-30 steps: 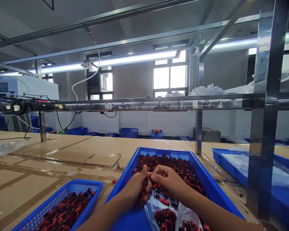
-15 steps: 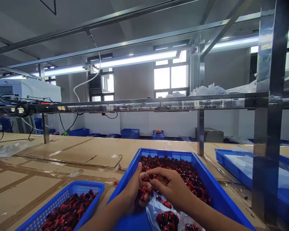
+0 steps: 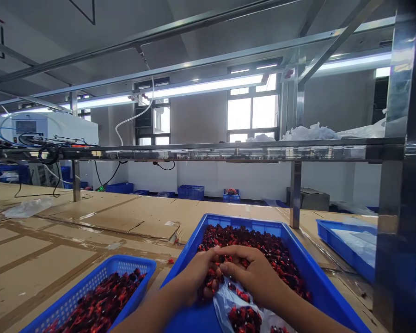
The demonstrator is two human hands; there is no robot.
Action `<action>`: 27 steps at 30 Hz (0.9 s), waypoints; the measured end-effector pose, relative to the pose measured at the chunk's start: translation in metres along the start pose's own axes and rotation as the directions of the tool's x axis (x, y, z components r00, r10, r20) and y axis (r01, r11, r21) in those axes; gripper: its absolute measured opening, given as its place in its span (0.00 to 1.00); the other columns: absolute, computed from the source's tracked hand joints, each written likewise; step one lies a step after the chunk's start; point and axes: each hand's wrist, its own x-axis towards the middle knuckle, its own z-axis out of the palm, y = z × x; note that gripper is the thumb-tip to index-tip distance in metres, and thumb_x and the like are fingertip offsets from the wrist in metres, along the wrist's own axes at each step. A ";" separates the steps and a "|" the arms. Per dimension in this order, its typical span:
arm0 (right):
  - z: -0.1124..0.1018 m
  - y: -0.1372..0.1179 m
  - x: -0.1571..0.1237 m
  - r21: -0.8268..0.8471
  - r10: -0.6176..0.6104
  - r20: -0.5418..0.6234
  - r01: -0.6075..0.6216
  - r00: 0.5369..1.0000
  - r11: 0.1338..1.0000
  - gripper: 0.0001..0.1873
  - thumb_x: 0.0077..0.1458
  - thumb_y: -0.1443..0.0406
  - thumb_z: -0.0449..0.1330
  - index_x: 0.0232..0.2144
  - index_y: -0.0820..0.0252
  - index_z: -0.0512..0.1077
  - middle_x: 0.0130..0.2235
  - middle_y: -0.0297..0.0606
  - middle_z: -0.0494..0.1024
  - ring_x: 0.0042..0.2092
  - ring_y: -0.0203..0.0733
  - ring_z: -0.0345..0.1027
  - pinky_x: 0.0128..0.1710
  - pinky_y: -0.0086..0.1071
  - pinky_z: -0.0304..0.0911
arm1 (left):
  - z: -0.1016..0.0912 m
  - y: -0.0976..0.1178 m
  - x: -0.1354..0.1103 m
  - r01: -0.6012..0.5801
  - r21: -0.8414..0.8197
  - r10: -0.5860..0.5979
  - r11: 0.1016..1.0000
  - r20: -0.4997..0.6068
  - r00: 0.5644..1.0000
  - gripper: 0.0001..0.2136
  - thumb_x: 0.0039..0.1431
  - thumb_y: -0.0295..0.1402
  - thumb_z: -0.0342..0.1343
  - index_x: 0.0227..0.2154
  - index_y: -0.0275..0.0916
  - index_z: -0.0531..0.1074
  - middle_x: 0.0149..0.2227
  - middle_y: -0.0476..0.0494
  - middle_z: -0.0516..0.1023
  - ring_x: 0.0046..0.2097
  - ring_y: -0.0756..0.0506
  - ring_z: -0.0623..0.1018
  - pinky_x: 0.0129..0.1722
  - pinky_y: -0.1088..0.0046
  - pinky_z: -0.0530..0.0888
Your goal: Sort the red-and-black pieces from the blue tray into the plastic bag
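Note:
A large blue tray [image 3: 303, 259] in front of me holds a heap of small red and black parts [image 3: 263, 245]. Both my hands are inside it, close together over the near end of the heap. My left hand [image 3: 199, 275] is curled with several of the parts in its fingers. My right hand [image 3: 254, 273] is pinched, fingertips against the left hand's; what it grips is hidden. A clear plastic bag [image 3: 235, 307] with more of the parts lies just under my right wrist.
A smaller blue mesh basket [image 3: 131, 266] of the same parts stands at lower left on the cardboard-covered bench [image 3: 55, 245]. Another blue tray [image 3: 333, 231] with plastic sheeting lies at right. Steel posts [image 3: 397, 194] and a shelf rail [image 3: 208, 151] cross the view.
My hands have stayed together in the tray, with the left thumb lowered and the fingers closing in. The view has shifted slightly to the left.

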 end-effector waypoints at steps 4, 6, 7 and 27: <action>0.004 0.003 0.000 0.026 0.000 0.015 0.000 1.000 1.000 0.12 0.51 0.65 0.64 0.40 0.52 0.80 0.21 0.27 0.62 0.25 0.33 0.50 0.26 0.28 0.50 | 0.000 0.001 -0.001 -0.031 -0.001 0.031 1.000 0.015 0.999 0.21 0.52 0.55 0.52 0.31 0.39 0.67 0.22 0.52 0.64 0.17 0.55 0.62 0.13 0.82 0.49; 0.005 0.004 -0.001 0.029 0.016 0.020 -0.017 1.000 0.999 0.13 0.51 0.66 0.64 0.41 0.52 0.80 0.21 0.28 0.63 0.25 0.33 0.51 0.26 0.28 0.50 | -0.001 0.000 0.000 -0.031 0.007 0.031 0.999 0.014 0.999 0.21 0.54 0.54 0.51 0.32 0.39 0.67 0.23 0.52 0.64 0.17 0.54 0.63 0.13 0.82 0.49; 0.004 0.004 -0.001 0.028 0.026 0.020 -0.027 0.999 0.999 0.13 0.51 0.66 0.64 0.41 0.53 0.80 0.22 0.28 0.63 0.25 0.33 0.52 0.26 0.28 0.50 | -0.002 0.000 0.000 -0.028 0.014 0.028 1.000 0.006 1.000 0.21 0.54 0.54 0.50 0.32 0.39 0.67 0.22 0.51 0.64 0.17 0.54 0.63 0.13 0.82 0.49; 0.007 0.010 0.007 0.665 0.449 0.176 -0.443 0.876 0.602 0.11 0.48 0.57 0.60 0.25 0.58 0.66 0.20 0.25 0.62 0.16 0.27 0.41 0.12 0.23 0.30 | -0.005 0.004 -0.002 -0.023 -0.093 0.023 0.995 0.001 1.000 0.32 0.53 0.65 0.43 0.36 0.37 0.70 0.24 0.52 0.65 0.17 0.55 0.61 0.14 0.81 0.49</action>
